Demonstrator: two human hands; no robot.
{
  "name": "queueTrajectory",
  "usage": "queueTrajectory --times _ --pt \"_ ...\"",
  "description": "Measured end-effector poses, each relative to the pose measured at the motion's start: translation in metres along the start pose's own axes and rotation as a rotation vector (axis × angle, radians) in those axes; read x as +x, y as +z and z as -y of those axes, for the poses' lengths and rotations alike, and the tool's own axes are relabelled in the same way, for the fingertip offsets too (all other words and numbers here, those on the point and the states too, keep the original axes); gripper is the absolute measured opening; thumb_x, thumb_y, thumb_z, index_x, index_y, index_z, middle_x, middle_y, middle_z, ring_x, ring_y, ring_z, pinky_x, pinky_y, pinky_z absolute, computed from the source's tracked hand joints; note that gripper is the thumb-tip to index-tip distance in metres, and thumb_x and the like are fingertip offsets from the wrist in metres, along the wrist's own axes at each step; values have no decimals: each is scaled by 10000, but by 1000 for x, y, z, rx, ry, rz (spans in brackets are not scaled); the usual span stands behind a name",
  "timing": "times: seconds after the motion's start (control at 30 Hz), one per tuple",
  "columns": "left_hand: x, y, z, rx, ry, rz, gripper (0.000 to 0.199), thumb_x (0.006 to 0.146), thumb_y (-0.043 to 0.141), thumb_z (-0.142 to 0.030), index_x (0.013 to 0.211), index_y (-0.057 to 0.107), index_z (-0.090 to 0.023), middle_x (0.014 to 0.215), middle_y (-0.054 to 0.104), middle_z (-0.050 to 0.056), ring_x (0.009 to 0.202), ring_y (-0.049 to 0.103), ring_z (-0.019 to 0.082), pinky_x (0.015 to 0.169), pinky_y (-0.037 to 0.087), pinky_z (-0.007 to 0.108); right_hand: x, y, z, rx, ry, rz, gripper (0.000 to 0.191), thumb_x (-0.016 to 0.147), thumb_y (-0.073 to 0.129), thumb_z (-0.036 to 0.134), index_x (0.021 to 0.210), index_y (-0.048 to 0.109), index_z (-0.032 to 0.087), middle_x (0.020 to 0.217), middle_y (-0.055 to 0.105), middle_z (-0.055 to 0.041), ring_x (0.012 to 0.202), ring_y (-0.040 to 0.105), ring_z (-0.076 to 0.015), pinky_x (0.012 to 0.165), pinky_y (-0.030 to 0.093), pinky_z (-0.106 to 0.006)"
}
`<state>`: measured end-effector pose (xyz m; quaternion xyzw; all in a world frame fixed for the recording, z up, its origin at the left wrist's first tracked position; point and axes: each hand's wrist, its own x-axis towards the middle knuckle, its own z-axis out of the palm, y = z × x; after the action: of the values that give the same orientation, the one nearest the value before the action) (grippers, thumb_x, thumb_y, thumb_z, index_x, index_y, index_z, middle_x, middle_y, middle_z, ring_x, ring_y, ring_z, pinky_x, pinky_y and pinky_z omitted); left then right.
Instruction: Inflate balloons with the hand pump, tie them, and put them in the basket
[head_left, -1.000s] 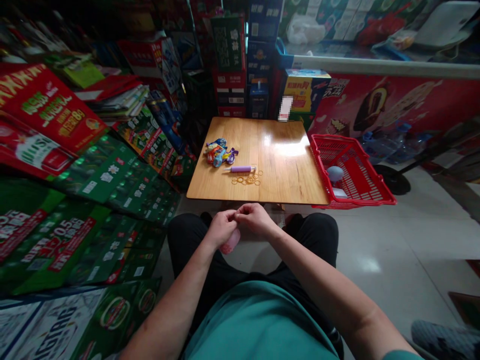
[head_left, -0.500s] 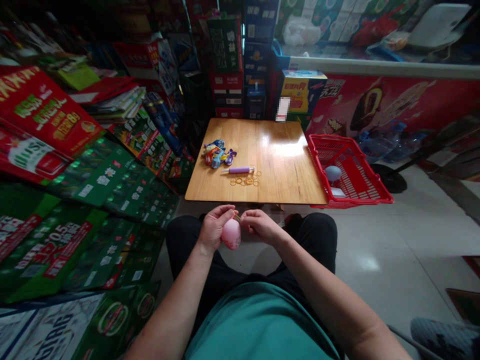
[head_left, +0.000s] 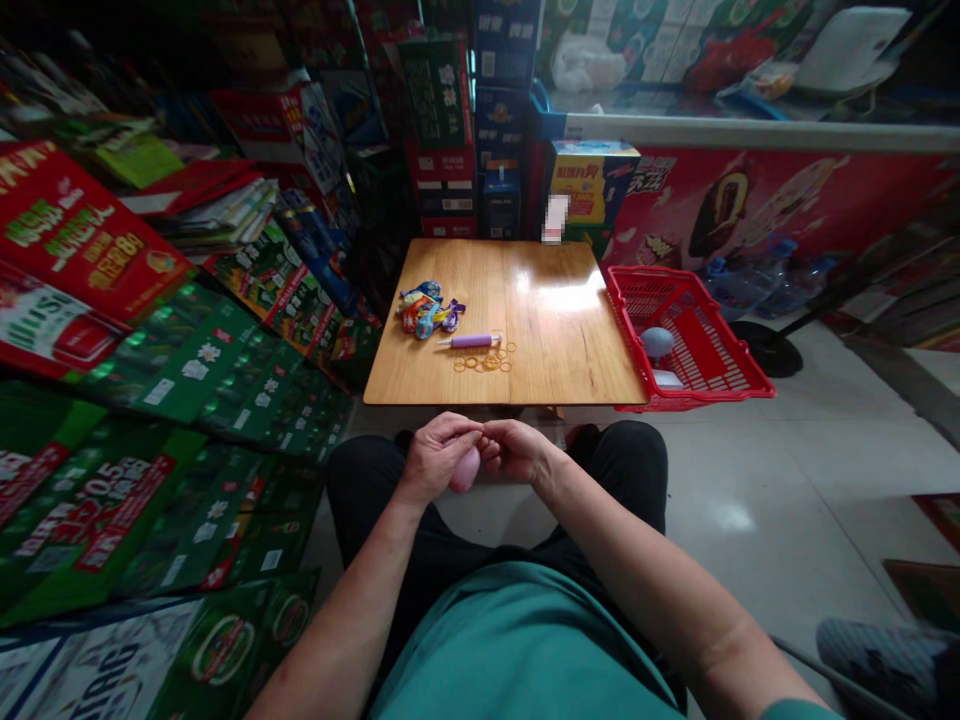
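Observation:
Above the gap between my knees, a small pink balloon (head_left: 465, 470) hangs from my left hand (head_left: 439, 455), whose closed fingers grip its neck and cover its top. My right hand (head_left: 517, 450) meets it at the neck, fingers pinched on a thin rubber band that is now mostly hidden. On the wooden table (head_left: 555, 350) just beyond lie a purple hand pump (head_left: 472, 341) with a pale nozzle, several loose rubber bands (head_left: 491, 360) and a pile of colourful uninflated balloons (head_left: 427, 312).
A red basket (head_left: 731, 355) right of the table holds a light blue balloon (head_left: 658, 342) and a white item. Stacked green cartons (head_left: 172, 370) line the left side. A yellow-and-blue box (head_left: 592, 185) stands behind the table, near a freezer (head_left: 750, 135).
My hands have come together at the balloon's neck, and my right hand has turned over. The strands seen between them are now covered, and more of the balloon is hidden. The view has shifted slightly.

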<state>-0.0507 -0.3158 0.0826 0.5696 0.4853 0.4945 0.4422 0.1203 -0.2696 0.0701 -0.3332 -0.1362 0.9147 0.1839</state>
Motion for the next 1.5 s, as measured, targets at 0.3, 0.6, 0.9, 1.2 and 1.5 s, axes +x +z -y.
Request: queueTrajectory --times 0.3,0.6,0.9,1.2,1.5 --pt "-3 -1 -6 -8 33 28 172 916 713 -292 981 860 -232 986 717 84 944 689 227 863 541 337 -2 -4 -9 116 -37 18 147 882 676 126 806 552 143 630 452 54 473 379 -40 461 353 -124" --pt "-8 2 8 -268 -230 -34 197 802 853 -335 914 784 -188 921 772 65 829 701 201 779 551 313 -3 1 -14 12 -197 -34 194 733 824 132 787 638 120 638 562 32 524 477 -54 513 395 -162" --pt "-10 5 9 -253 -320 -12 257 763 853 -307 907 686 -175 836 718 32 747 662 161 695 507 261 2 -8 -22 -135 -300 -169 307 665 916 277 813 688 134 642 608 17 531 510 -76 527 388 -209" --pt "-5 9 19 -124 -370 37 241 664 701 -64 868 773 -169 825 772 48 779 699 207 692 493 278 4 -3 -24 -607 -560 -373 168 715 845 289 716 735 162 642 635 10 584 481 -103 557 314 -242" --pt "-3 -3 18 -386 -478 6 306 647 943 -313 830 767 -141 747 750 75 636 659 176 617 501 273 -16 8 -21 -613 -749 -382 192 801 787 350 750 711 181 646 616 12 592 500 -120 584 372 -258"
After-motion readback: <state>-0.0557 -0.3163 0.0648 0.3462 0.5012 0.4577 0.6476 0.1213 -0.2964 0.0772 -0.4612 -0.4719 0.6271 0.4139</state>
